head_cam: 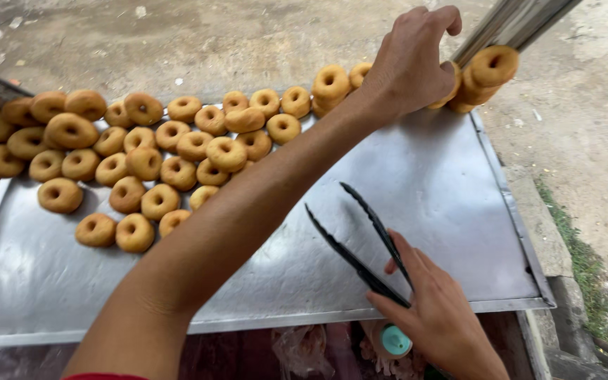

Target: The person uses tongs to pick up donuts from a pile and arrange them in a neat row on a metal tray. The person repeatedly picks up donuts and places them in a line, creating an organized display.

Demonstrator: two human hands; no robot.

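Note:
My left hand [409, 63] reaches across to the far right corner of a shiny metal tray [416, 183] and closes on a doughnut [452, 84] beside a small stack of golden ring doughnuts [487, 74]. My right hand [438, 317] holds black tongs [360, 236] near the tray's front edge; the tong tips are apart and hold nothing. Several golden doughnuts [142, 158] lie spread over the tray's left half.
A slanted metal bar [508, 24] rises behind the stack at the top right. Beyond the tray is rough concrete ground [212, 42]. Under the tray's front edge sit a bottle with a teal cap [395, 341] and crumpled plastic.

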